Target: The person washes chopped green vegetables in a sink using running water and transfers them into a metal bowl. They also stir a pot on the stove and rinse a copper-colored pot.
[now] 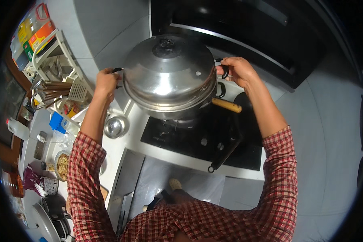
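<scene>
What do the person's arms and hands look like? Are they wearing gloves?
No gloves! The left hand and right hand are bare, and I see no watch or bracelet. The left sleeve and right sleeve have little red, dark and cream checks. They look wrinkly and stop well short of the wrists.

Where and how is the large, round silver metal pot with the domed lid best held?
The silver pot is probably best held by its upper black side handles, coming from left and right at once: it is wide and round, and they jut from opposite sides. The left hand and right hand grip there.
</scene>
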Demonstrator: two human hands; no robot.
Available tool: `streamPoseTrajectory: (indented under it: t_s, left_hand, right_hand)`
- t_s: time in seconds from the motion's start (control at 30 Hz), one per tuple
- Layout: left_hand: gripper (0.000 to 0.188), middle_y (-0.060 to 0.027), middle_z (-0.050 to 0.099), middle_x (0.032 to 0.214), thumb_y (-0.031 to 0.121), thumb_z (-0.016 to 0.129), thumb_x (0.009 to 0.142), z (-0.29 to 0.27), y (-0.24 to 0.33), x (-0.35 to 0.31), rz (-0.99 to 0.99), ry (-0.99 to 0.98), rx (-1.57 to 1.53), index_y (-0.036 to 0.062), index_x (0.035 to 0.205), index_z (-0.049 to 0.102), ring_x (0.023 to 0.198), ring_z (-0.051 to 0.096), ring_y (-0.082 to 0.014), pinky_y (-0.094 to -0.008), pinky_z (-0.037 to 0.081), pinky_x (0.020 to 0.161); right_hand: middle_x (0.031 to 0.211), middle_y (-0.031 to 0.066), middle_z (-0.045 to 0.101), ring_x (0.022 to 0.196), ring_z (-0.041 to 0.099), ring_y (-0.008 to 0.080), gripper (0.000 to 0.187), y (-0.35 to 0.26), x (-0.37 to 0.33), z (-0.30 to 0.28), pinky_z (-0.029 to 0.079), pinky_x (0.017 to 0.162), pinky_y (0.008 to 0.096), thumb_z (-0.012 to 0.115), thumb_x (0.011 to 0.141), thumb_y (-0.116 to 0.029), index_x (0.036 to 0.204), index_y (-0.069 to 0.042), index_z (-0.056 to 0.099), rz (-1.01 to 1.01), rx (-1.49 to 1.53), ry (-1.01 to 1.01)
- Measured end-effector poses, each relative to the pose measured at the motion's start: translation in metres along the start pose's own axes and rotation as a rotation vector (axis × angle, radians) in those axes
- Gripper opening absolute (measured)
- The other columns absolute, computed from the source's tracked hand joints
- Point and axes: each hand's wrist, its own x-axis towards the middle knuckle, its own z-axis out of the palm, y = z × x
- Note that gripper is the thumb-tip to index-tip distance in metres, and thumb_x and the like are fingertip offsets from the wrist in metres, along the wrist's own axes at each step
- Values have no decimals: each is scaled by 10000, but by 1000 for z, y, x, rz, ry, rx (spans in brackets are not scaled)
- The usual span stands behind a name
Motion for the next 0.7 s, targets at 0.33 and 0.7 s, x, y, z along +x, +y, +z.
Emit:
streamPoseTrajectory:
  t_s: [0.33, 0.7]
  left_hand:
    - [582, -108, 556, 804, -50, 537, 731, 84, -51, 79, 26, 59, 141, -139, 1269, 332, 667, 489, -137, -262, 405, 598]
    - [546, -140, 568, 809, -26, 504, 735, 93, -61, 83, 39, 27, 382, -99, 1261, 381, 668, 527, -173, -291, 425, 592]
  right_hand:
    - [830, 115, 623, 584, 587, 114, 633, 55, 92, -46, 335, 443, 218, 486, 794, 10, 1369, 21, 220, 9, 35, 126]
    - [874, 123, 628, 658, 606, 127, 577, 80, 108, -57, 390, 515, 239, 492, 797, -11, 1334, 23, 286, 40, 28, 184]
